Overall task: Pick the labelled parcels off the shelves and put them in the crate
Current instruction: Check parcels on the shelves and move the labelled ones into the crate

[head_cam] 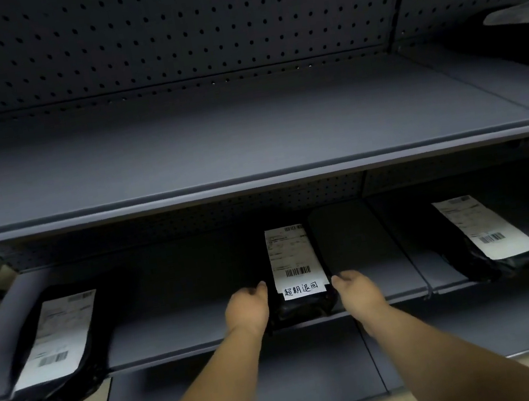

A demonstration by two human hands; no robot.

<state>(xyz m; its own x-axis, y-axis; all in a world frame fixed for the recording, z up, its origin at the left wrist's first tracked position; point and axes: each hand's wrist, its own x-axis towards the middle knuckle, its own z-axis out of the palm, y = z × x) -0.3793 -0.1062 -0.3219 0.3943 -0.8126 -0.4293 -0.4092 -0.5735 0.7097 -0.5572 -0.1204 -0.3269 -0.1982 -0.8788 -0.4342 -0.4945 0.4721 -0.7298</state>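
Both arms reach in, left hand [247,307] and right hand [356,288] flanking the middle parcel [299,285] at the shelf [173,332] lip, fingers loosely curled against its sides, nothing pinched yet. That black poly bag looks soft, slick and probably light, so cup both ends under the bulk, not the label [294,258]. Further out, two more parcels [53,344] [484,231] wait.

Fingertips of both hands hidden beside the parcel [297,271].

3 black parcels [302,305] with white barcode labels [291,258] on dark grey perforated shelving [213,146].
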